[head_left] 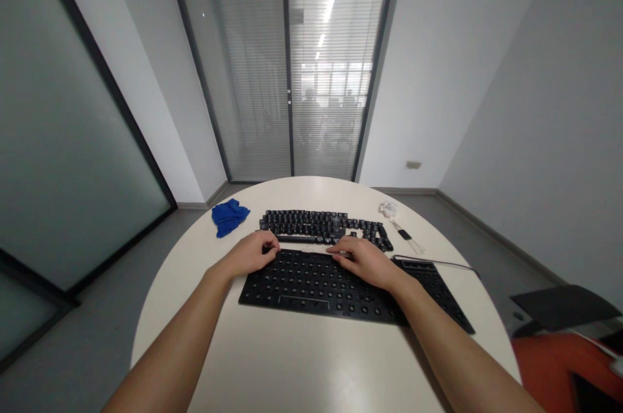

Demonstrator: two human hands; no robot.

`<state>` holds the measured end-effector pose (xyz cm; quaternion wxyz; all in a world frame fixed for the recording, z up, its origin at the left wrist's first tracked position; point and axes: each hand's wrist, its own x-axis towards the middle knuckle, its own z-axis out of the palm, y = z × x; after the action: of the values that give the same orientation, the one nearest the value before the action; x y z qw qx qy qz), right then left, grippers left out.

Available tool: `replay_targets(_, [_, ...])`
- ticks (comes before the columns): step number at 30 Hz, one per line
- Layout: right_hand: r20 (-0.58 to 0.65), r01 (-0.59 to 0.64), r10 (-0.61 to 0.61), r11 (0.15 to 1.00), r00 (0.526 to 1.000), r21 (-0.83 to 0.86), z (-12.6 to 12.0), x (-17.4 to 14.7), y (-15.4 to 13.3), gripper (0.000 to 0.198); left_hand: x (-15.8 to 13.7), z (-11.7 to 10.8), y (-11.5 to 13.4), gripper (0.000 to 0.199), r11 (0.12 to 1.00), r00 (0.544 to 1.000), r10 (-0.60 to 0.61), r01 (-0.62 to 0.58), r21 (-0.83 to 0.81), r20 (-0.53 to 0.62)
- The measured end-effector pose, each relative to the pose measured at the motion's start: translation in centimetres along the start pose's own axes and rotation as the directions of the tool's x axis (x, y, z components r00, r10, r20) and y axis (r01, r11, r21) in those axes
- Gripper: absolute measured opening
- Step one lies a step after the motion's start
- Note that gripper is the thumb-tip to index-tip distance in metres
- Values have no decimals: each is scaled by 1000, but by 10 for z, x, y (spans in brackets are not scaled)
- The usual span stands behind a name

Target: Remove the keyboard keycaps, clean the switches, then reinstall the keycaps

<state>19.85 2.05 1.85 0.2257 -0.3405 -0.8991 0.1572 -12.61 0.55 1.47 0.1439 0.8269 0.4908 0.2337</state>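
Observation:
A black keyboard (311, 280) with its keycaps off lies on the table, rows of bare switches showing. My left hand (253, 252) is at its far left corner, with thumb and fingers closed on the edge. My right hand (363, 260) lies over the middle of the far edge, thumb on top and fingers bent at the rim; part of the switches is hidden under it and the forearm. Just beyond both hands, loose black keycaps (304, 223) are laid out in keyboard order.
On the round white table (311, 364), a blue cloth (228, 217) lies at the left. A crumpled white piece (388, 208) and a wire keycap puller (405, 234) lie at the right. The keyboard's cable (450, 263) runs off the right edge. A red chair (549, 367) stands beside the table.

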Motion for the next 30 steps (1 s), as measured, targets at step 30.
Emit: replay_targets(30, [29,-49,47,998,998,49,-5,-1,-12,18,0,1,-1,12,1000,1000,-6,6,-7,3])
